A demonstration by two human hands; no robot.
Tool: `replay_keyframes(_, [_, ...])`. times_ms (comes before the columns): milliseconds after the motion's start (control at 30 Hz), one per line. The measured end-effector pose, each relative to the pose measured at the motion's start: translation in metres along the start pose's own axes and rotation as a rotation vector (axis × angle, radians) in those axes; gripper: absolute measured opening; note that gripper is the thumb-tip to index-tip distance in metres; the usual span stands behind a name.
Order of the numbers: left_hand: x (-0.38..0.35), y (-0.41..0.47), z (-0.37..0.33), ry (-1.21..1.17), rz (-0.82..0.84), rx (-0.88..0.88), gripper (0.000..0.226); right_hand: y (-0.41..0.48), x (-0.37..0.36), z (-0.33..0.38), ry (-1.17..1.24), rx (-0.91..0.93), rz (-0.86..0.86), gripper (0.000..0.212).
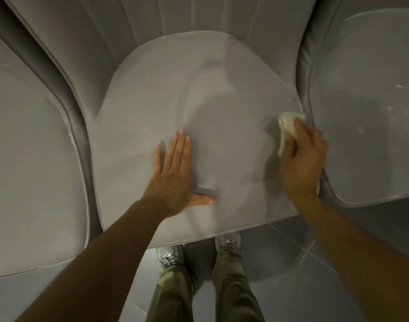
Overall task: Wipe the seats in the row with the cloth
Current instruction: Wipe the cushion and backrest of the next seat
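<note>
Head camera is looking straight down over the row, and I am leaning over the middle seat, a rounded cushion in smooth grey upholstery. I am pressing my left hand flat on it, towards the front edge and a little left of centre, with the fingers straight and the thumb spread out to the side. My right hand is gripping a small, crumpled, cream-coloured cloth, the fingers curling over it, and I am holding it down against the cushion at its right edge, just beside the dark gap that is separating this seat from the next. The hand is blurring slightly.

A ribbed grey backrest is rising behind the cushion. A matching grey seat is lying to the left, and another grey seat to the right is showing a few pale flecks on its surface. Below the front edge, my olive-green trousers and grey lace-up shoes are standing on a floor of dark grey tiles, with the toes tucking under the cushion.
</note>
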State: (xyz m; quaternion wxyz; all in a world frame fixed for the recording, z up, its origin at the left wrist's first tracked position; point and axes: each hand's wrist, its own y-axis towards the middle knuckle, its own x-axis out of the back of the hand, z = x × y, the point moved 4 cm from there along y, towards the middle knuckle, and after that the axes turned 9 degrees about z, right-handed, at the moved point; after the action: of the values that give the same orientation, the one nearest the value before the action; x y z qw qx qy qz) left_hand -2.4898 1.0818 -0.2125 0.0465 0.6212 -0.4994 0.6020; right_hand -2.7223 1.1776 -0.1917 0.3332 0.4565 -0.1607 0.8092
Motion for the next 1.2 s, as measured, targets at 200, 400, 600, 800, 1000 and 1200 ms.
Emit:
replay_keyframes(200, [-0.008, 0.008, -0.006, 0.016, -0.009, -0.001, 0.13, 0.041, -0.001, -0.043, -0.134, 0.163, 0.126, 0.033])
replay_keyframes(400, [-0.01, 0.008, -0.005, 0.045, -0.058, 0.032, 0.132, 0.047, -0.015, -0.041, -0.197, 0.192, 0.088, 0.031])
replay_keyframes(600, [0.0, 0.004, -0.011, 0.039, -0.064, 0.04, 0.136, 0.01, -0.004, -0.044, -0.227, 0.089, 0.107, 0.032])
replay_keyframes(800, [0.003, -0.01, -0.016, 0.027, -0.063, 0.038, 0.132, -0.038, 0.009, -0.048, -0.177, -0.074, 0.104, 0.035])
replay_keyframes(1000, [-0.004, -0.028, -0.004, 0.07, -0.056, 0.053, 0.139, -0.085, 0.018, -0.041, -0.053, -0.153, 0.101, 0.037])
replay_keyframes(1200, [-0.014, -0.051, 0.023, 0.028, -0.066, 0.119, 0.144, -0.026, 0.033, -0.043, -0.007, -0.17, 0.022, 0.043])
